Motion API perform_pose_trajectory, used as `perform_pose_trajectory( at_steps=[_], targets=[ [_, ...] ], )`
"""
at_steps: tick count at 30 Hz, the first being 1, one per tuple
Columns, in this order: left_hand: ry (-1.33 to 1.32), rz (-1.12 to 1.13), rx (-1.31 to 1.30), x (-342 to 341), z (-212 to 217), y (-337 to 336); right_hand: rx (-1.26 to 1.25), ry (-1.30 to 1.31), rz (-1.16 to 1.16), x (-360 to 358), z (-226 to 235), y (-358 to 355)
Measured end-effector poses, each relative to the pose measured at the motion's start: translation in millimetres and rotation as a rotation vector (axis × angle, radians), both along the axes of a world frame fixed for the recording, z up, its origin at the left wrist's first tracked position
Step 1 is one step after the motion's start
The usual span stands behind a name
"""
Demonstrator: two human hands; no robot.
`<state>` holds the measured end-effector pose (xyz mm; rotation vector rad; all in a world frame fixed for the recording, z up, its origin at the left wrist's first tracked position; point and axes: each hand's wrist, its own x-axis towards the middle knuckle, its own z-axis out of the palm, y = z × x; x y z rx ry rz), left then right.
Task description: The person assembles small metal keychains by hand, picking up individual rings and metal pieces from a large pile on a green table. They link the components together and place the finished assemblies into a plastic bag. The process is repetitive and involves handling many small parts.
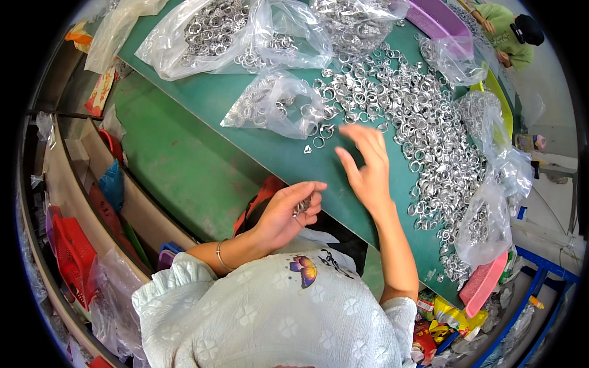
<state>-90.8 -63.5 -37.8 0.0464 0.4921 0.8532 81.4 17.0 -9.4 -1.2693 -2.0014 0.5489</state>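
Note:
Several small silvery metal rings (300, 206) sit inside the curled fingers of my left hand (279, 216), just off the table's near edge. Fingers spread, my right hand (369, 175) hovers over the green tabletop (350, 208) and appears to hold nothing. A broad heap of loose silver rings (429, 129) spreads to its right and beyond it. Beyond my right hand lies a clear plastic bag (273, 101) with rings in it. A single ring (318, 142) and a small silver triangular piece (307, 149) rest beside that bag.
Larger clear bags of rings (211, 37) stand along the far side. A purple basin (438, 21), a lime-green tray (500, 101) and a pink tray (483, 285) border the heap. A co-worker in green (506, 34) is at far right. Red basket (72, 248) at left.

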Motion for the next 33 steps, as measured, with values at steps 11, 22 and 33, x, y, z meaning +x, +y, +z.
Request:
perform_pose_trajectory(
  at_steps=[11, 22, 33],
  targets=[
    [0.197, -0.032, -0.101, -2, 10, 7, 0.258, -0.467, -0.161, 47, -19, 12],
    [0.25, 0.082, 0.074, -16, 12, 32, 0.264, -0.375, -0.106, 10, -23, 22],
    [0.419, 0.185, -0.016, -29, 20, 86, 0.213, -0.281, 0.145, -38, -24, 65]
  ],
)
